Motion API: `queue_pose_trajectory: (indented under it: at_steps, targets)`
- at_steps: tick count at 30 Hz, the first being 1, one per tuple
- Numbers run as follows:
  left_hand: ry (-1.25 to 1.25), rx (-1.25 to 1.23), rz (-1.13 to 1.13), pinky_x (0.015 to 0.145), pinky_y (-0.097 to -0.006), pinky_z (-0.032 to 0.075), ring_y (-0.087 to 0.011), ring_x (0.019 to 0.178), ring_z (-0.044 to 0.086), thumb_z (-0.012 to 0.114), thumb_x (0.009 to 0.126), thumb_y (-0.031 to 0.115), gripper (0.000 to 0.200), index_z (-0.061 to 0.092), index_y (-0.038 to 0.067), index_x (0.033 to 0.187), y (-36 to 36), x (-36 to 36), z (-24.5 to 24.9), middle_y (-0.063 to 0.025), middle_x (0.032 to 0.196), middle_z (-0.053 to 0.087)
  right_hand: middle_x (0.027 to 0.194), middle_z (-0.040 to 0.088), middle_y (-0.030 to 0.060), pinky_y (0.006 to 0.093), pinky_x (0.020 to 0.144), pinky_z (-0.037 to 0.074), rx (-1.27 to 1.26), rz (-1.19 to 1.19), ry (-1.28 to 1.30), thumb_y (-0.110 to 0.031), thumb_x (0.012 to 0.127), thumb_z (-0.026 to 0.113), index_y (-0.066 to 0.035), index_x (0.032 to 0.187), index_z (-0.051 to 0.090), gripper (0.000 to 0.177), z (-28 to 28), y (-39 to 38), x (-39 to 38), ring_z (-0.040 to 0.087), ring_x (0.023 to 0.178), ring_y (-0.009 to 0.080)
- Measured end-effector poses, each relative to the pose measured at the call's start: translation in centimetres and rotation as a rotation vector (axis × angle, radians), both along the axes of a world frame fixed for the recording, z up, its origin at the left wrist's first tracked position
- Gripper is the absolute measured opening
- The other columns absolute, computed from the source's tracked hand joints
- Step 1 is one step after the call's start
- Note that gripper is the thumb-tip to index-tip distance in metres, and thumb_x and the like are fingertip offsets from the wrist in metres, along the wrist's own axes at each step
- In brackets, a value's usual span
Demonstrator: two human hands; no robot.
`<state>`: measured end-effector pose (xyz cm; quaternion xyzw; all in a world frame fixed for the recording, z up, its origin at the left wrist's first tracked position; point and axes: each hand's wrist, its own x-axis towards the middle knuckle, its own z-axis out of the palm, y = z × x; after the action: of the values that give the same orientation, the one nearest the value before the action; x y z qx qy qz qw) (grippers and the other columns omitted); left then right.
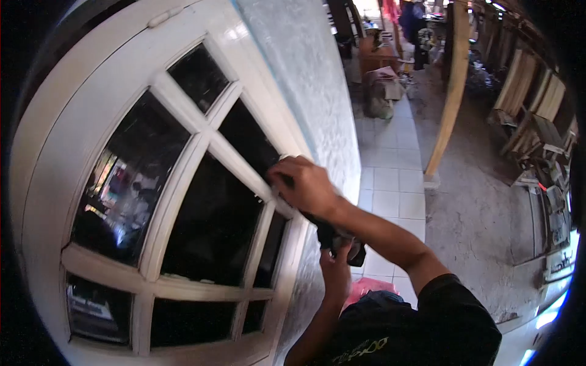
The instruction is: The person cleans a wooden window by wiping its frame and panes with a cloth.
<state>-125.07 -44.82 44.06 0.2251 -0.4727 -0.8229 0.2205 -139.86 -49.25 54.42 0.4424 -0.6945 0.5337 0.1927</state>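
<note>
My right hand (303,188) is raised against the right side of a white-framed window (204,137) with dark glass panes. Its fingers are curled near the frame bars, and what they hold, if anything, is hidden. Below it, my left hand (337,263) grips a black handheld tool (328,235), whose exact kind I cannot make out. The tool lies partly behind my right forearm, close to the edge of the grey wall.
A grey plastered wall (305,67) adjoins the window. Pale floor tiles (386,180) run alongside it. A wooden post (453,91) stands to the right, with stacked wood (525,79) beyond. A brown cabinet (377,55) and a cloth-covered bundle (383,91) stand farther back.
</note>
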Motion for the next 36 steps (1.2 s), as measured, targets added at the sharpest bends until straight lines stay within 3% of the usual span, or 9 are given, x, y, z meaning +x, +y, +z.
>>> queue_pose_trajectory:
  at_steps: [4, 7, 13, 17, 21, 24, 30, 33, 36]
  targets:
    - [-0.068, -0.143, -0.006, 0.093, -0.0305, 0.042, -0.0176, 0.1, 0.057, 0.069, 0.088, 0.021, 0.044, 0.054, -0.001, 0.124, -1.4, -1.0, 1.5, -0.0074, 0.11, 0.059, 0.092, 0.07, 0.0082, 0.0369, 0.075, 0.055, -0.022, -0.136, -0.082, -0.013, 0.083, 0.068, -0.011, 0.091, 0.072, 0.009, 0.3, -1.1, -2.2, 0.067, 0.088, 0.0293]
    - [-0.074, -0.028, -0.033, 0.092, -0.0297, 0.042, -0.0169, 0.097, 0.057, 0.069, 0.088, 0.02, 0.042, 0.055, -0.001, 0.121, -1.8, -1.6, 3.0, -0.0072, 0.107, 0.06, 0.094, 0.071, 0.0091, 0.0376, 0.075, 0.055, 0.009, -0.175, -0.073, -0.013, 0.083, 0.068, -0.01, 0.093, 0.073, 0.011, 0.5, -1.2, -2.6, 0.068, 0.087, 0.0299]
    - [-0.051, 0.013, -0.06, 0.093, -0.0332, 0.045, -0.0171, 0.103, 0.059, 0.068, 0.086, 0.012, 0.034, 0.054, 0.003, 0.115, -0.5, 0.4, 1.8, -0.0061, 0.109, 0.06, 0.092, 0.072, 0.0139, 0.0375, 0.076, 0.055, -0.041, 0.154, -0.242, -0.012, 0.083, 0.067, -0.006, 0.093, 0.073, 0.014, 0.2, -0.1, -0.7, 0.069, 0.082, 0.0314]
    - [-0.072, 0.077, -0.045, 0.095, -0.0338, 0.045, -0.018, 0.105, 0.057, 0.068, 0.086, 0.01, 0.036, 0.054, 0.002, 0.118, 0.3, 0.9, 2.7, -0.0075, 0.112, 0.058, 0.09, 0.071, 0.0151, 0.0373, 0.075, 0.055, 0.026, 0.139, -0.137, -0.014, 0.082, 0.068, -0.006, 0.092, 0.073, 0.014, 0.9, 0.3, -0.3, 0.069, 0.082, 0.0311]
    - [-0.006, -0.027, -0.057, 0.096, -0.0333, 0.044, -0.018, 0.108, 0.056, 0.067, 0.086, 0.01, 0.037, 0.053, 0.002, 0.119, -0.4, 0.2, 3.4, -0.0086, 0.114, 0.057, 0.093, 0.07, 0.0105, 0.0403, 0.074, 0.055, 0.086, -0.169, -0.025, -0.015, 0.084, 0.064, -0.011, 0.092, 0.073, 0.013, 0.8, -0.8, -2.5, 0.068, 0.086, 0.03]
    - [-0.064, 0.091, -0.039, 0.094, -0.0315, 0.044, -0.0171, 0.105, 0.056, 0.068, 0.086, 0.011, 0.04, 0.053, 0.002, 0.122, -0.8, -0.2, 4.1, -0.0076, 0.114, 0.058, 0.094, 0.071, 0.0116, 0.0392, 0.075, 0.055, 0.114, -0.204, -0.101, -0.016, 0.083, 0.065, -0.011, 0.093, 0.074, 0.014, 0.6, -1.3, -2.2, 0.068, 0.087, 0.0307]
    - [0.002, 0.088, -0.039, 0.092, -0.033, 0.046, -0.019, 0.107, 0.058, 0.066, 0.086, 0.01, 0.035, 0.053, 0.004, 0.118, 0.6, 0.6, 1.9, -0.0076, 0.113, 0.059, 0.092, 0.071, 0.0131, 0.0378, 0.076, 0.055, 0.04, 0.097, -0.147, -0.014, 0.079, 0.07, -0.009, 0.094, 0.074, 0.016, 0.5, 0.3, 0.4, 0.069, 0.084, 0.0324]
    - [-0.09, 0.071, -0.016, 0.087, -0.0298, 0.046, -0.0159, 0.1, 0.058, 0.068, 0.086, 0.013, 0.036, 0.055, 0.002, 0.117, -0.2, 0.2, 1.8, -0.0067, 0.109, 0.061, 0.091, 0.071, 0.0125, 0.0375, 0.074, 0.055, -0.049, 0.027, -0.062, -0.016, 0.08, 0.07, -0.009, 0.095, 0.074, 0.017, -0.1, -0.2, -0.4, 0.069, 0.083, 0.0318]
    - [0.034, 0.136, 0.007, 0.083, -0.0266, 0.047, -0.0141, 0.096, 0.06, 0.069, 0.086, 0.013, 0.036, 0.055, 0.001, 0.117, -0.9, -0.7, 4.3, -0.0061, 0.108, 0.062, 0.089, 0.072, 0.0116, 0.0374, 0.071, 0.055, -0.081, -0.135, -0.246, -0.017, 0.082, 0.068, -0.01, 0.095, 0.074, 0.016, 0.9, -1.7, -2.5, 0.069, 0.078, 0.0307]
